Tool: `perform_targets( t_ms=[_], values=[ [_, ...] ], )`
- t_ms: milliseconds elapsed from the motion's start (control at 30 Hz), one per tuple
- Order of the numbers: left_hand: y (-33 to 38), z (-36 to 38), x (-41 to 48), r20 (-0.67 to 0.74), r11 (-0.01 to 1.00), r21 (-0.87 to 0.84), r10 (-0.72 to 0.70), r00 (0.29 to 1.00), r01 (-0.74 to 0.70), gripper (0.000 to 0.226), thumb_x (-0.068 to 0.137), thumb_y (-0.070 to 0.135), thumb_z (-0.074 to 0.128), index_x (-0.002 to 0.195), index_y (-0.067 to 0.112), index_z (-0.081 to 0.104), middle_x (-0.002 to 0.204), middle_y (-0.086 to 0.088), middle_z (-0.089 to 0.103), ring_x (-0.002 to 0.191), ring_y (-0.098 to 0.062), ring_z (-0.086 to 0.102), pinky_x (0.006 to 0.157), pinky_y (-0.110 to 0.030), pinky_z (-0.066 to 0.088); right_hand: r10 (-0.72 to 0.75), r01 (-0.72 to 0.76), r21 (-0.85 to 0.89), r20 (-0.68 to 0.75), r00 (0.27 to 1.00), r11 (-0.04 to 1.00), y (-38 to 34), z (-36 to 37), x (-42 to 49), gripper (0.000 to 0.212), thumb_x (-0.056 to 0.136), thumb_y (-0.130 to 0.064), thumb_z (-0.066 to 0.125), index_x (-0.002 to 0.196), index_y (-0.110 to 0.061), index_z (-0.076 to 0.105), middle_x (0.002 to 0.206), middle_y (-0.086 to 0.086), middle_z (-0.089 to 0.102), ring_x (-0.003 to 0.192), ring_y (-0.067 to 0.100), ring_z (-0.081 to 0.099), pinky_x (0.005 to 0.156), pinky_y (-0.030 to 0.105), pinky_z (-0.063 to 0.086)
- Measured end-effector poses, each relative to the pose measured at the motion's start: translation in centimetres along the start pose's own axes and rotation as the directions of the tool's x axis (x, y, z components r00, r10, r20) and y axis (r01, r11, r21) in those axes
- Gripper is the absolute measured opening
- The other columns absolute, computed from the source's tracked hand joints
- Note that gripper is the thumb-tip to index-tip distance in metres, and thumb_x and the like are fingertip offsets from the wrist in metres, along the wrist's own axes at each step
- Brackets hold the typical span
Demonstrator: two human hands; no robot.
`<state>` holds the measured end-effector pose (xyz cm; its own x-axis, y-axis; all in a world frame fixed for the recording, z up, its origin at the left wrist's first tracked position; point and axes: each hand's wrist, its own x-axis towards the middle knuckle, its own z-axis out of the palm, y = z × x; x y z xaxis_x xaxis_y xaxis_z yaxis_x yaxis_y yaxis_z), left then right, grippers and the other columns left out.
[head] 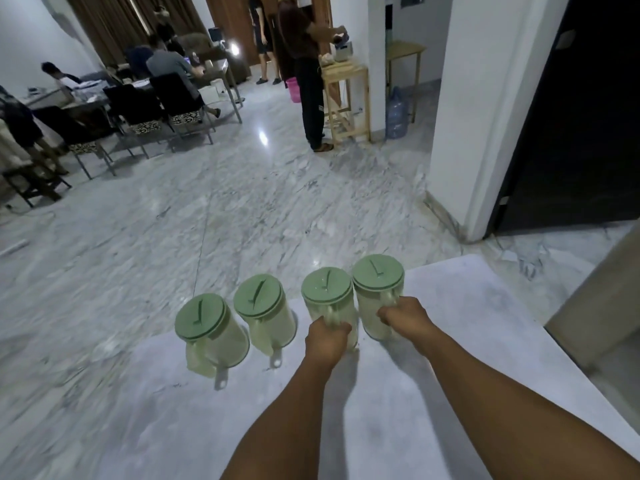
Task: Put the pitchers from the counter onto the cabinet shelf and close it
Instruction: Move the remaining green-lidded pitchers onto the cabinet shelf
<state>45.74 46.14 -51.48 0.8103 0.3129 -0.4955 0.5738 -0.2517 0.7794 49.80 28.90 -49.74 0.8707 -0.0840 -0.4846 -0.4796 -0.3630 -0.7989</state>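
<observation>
Several clear plastic pitchers with pale green lids stand in a row along the far edge of the white marble counter (450, 341). My left hand (327, 337) grips the handle of the third pitcher (325, 289). My right hand (405, 315) is closed around the handle of the rightmost pitcher (377, 275). The leftmost pitcher (204, 323) and the second pitcher (259, 299) stand untouched, handles toward me. No cabinet shelf shows in this view.
Beyond the counter lies a marble floor. A white pillar (485, 116) and a dark doorway (581, 116) stand at the right. A person (308, 71) stands by a wooden table (346, 98); others sit at a table (138, 88) at the far left.
</observation>
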Motion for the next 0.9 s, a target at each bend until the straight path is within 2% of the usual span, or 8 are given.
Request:
perform_targets(
  t_ms=[67,167,333,400,500,633,800,900],
  values=[
    [1.5,-0.6,-2.0,0.033,1.000,-0.025,0.008,0.999,-0.008,0.032,0.070,0.037,0.066,0.090,0.013,0.071,0.083,-0.008,0.076,0.081,-0.031,0.074,0.073,-0.037,0.058,0.000,0.001,0.044,-0.019,1.000,0.999,-0.2,-1.4,-1.7,0.024,0.074,-0.023,0.067,0.088,-0.003,0.071,0.079,0.013,0.075,0.081,0.030,0.074,0.080,0.042,0.059],
    [4.2,-1.7,-6.5,0.142,0.999,-0.039,0.015,0.990,-0.009,0.017,0.089,0.026,0.063,0.090,0.009,0.061,0.071,-0.008,0.066,0.056,-0.026,0.066,0.053,-0.027,0.044,-0.020,0.025,0.098,-0.052,0.998,0.995,-0.9,-4.1,-5.8,0.025,0.079,-0.020,0.066,0.094,-0.001,0.065,0.071,0.012,0.066,0.061,0.027,0.072,0.061,0.033,0.054],
    [5.8,-2.7,-15.4,0.360,0.992,-0.002,0.120,0.925,-0.127,0.024,0.094,0.028,0.061,0.107,0.008,0.057,0.073,-0.006,0.059,0.058,-0.023,0.063,0.057,-0.028,0.043,-0.068,0.091,0.109,-0.203,0.977,0.990,-0.2,-9.1,-16.4,0.010,0.083,-0.016,0.062,0.084,-0.011,0.053,0.064,0.009,0.054,0.046,0.022,0.052,0.050,0.028,0.046],
    [6.0,-2.2,-19.8,0.403,0.980,-0.034,0.191,0.895,-0.194,0.039,0.092,0.037,0.064,0.114,0.005,0.058,0.081,-0.007,0.060,0.059,-0.023,0.066,0.060,-0.030,0.047,-0.084,0.122,0.122,-0.280,0.956,0.985,0.9,-11.2,-21.5,0.015,0.084,-0.016,0.062,0.078,-0.012,0.049,0.060,0.008,0.050,0.045,0.020,0.045,0.046,0.026,0.040],
    [6.3,-1.1,-27.4,0.471,0.951,-0.028,0.284,0.835,-0.307,0.053,0.089,0.055,0.061,0.113,0.008,0.061,0.086,-0.006,0.062,0.064,-0.021,0.069,0.067,-0.032,0.054,-0.095,0.162,0.144,-0.385,0.918,0.976,3.4,-14.4,-29.8,0.016,0.084,-0.019,0.062,0.080,-0.012,0.048,0.060,0.007,0.047,0.047,0.019,0.040,0.046,0.025,0.034],
    [7.2,1.2,-36.2,0.694,0.934,0.008,0.253,0.674,-0.358,0.052,0.092,0.060,0.052,0.102,0.010,0.062,0.075,-0.003,0.060,0.071,-0.025,0.068,0.080,-0.036,0.052,-0.061,0.144,0.132,-0.493,0.868,0.981,7.2,-19.8,-41.6,0.020,0.087,-0.027,0.064,0.084,-0.010,0.053,0.062,0.008,0.048,0.046,0.018,0.041,0.045,0.025,0.033],
    [8.6,9.6,-51.5,0.937,0.829,0.112,0.096,0.337,-0.548,0.047,0.093,0.059,0.050,0.078,0.016,0.062,0.062,0.000,0.058,0.067,-0.024,0.068,0.069,-0.030,0.048,0.082,0.071,0.214,-0.629,0.773,0.974,15.0,-30.0,-60.8,0.035,0.086,-0.043,0.069,0.074,-0.017,0.049,0.056,0.002,0.040,0.040,0.014,0.034,0.043,0.020,0.026],
    [7.9,14.8,-61.6,0.991,0.787,0.065,0.018,0.129,-0.613,0.048,0.094,0.057,0.050,0.072,0.016,0.066,0.059,0.000,0.061,0.062,-0.023,0.067,0.066,-0.030,0.046,0.205,-0.041,0.248,-0.685,0.699,0.968,18.6,-34.6,-72.7,0.038,0.090,-0.054,0.061,0.088,-0.016,0.057,0.062,0.002,0.038,0.047,0.013,0.029,0.046,0.022,0.024]
  ],
)
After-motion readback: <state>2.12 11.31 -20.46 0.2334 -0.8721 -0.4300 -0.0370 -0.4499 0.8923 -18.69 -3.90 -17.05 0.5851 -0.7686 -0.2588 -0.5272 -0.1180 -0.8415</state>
